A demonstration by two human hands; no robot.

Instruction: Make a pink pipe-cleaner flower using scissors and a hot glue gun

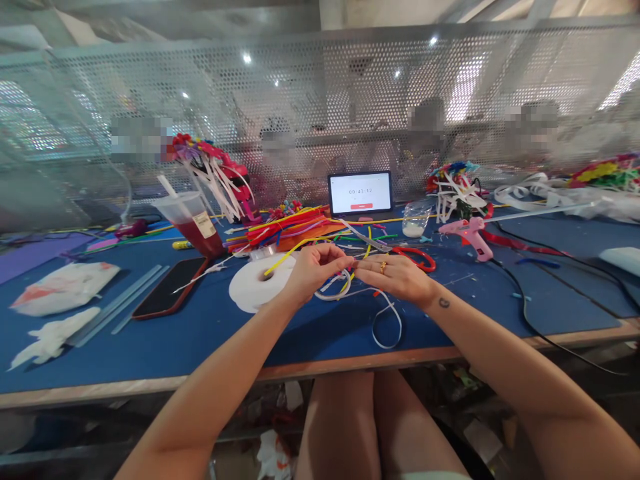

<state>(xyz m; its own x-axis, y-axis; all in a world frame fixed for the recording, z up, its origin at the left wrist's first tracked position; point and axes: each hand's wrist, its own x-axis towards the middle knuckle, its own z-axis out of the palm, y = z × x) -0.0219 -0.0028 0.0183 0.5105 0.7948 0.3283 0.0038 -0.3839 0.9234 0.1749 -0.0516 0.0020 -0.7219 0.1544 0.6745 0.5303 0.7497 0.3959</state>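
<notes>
My left hand [316, 272] and my right hand [399, 276] meet at the fingertips above the table's middle. Left thumb and forefinger are pinched together; the right fingers lie pressed side by side, with the thumb hidden. Whatever sits between the fingertips is too small to make out. Just below them, a narrow white ribbon [387, 346] curls onto the blue table. A large white ribbon roll [245, 288] lies beside my left hand, a yellow pipe cleaner [286, 256] crossing it. Behind my right hand rest red-handled scissors [425, 259].
Bundled coloured pipe cleaners [285, 228] lie ahead, before a tablet [361, 192] showing a timer. Leftward are a phone [170, 288] and a drink cup [193, 223]. A pink glue gun [473, 238] with a black cord stands right. Perforated metal screen [300, 80] borders the back.
</notes>
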